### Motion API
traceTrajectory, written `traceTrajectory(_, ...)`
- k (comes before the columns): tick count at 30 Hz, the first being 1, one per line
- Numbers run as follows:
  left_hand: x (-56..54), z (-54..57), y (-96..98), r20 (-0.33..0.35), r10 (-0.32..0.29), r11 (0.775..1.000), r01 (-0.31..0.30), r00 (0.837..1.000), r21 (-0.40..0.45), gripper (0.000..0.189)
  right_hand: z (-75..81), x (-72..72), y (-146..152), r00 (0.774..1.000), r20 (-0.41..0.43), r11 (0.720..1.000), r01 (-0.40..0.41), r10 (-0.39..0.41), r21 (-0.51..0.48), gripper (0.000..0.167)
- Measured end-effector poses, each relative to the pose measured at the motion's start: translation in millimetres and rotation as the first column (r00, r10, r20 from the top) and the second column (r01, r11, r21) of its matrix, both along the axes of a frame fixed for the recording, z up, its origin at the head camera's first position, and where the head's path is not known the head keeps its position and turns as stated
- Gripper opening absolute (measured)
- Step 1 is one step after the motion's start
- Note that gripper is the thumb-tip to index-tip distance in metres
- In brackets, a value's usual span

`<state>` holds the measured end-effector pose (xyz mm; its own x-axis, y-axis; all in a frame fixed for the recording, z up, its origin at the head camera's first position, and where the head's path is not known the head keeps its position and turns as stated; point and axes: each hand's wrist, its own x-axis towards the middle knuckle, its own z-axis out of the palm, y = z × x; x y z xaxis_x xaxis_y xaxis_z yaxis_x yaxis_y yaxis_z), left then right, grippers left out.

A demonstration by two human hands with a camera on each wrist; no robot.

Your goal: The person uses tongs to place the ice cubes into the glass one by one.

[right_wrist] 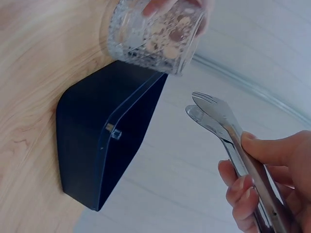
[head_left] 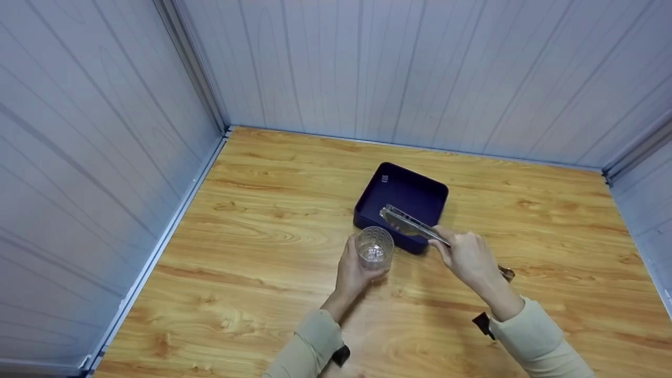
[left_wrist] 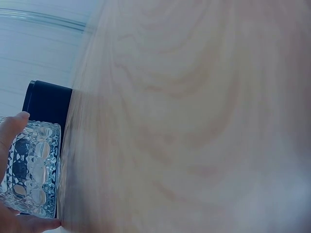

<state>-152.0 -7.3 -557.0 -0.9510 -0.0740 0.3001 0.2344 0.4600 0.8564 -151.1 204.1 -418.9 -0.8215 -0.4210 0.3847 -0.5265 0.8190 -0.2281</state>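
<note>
My left hand (head_left: 350,275) grips a clear patterned glass (head_left: 374,247) in front of a dark blue square tray (head_left: 433,191). Whether the shine at the glass's bottom is its base or something inside, I cannot tell. A pair of metal tongs (right_wrist: 243,150), one tip forked and one rounded, is held in my right hand (head_left: 469,260). Over the tray's near part, the tongs' tips sit slightly apart with nothing visible between them. A small clear ice-like piece (head_left: 385,179) lies inside the tray near its far left corner.
A small shiny brownish curved object (head_left: 506,273) shows partly from behind my right wrist on the wood-patterned table (head_left: 252,252). Pale panel walls (head_left: 325,68) stand behind the table and along both sides.
</note>
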Motion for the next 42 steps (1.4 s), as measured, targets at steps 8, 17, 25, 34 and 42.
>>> traceTrajectory(8,-0.4,-0.3,0.0,-0.011,-0.001,1.0,0.001,1.0,0.004,0.093,1.3,12.7,-2,0.999,-0.002,0.999,-0.033,0.033,0.004,0.022)
traceTrajectory(17,-0.6,-1.1,0.2,-0.036,0.003,1.0,-0.003,0.999,-0.016,0.091,2.2,21.7,-5,0.997,0.057,0.999,-0.049,0.049,0.002,0.018)
traceTrajectory(25,-0.2,-1.6,0.0,-0.046,0.003,1.0,-0.004,0.999,-0.011,0.089,-1.6,23.5,-9,0.995,0.08,0.997,-0.066,0.064,0.024,0.013)
traceTrajectory(34,-0.2,-1.4,0.0,-0.036,-0.001,1.0,0.002,0.999,0.006,0.089,-6.0,23.0,-11,0.996,0.054,0.997,-0.077,0.077,0.016,0.013)
traceTrajectory(42,-0.3,-1.0,0.3,-0.039,0.005,1.0,-0.005,0.999,0.002,0.089,-7.2,21.1,-10,0.995,0.052,0.997,-0.083,0.083,-0.011,0.014)
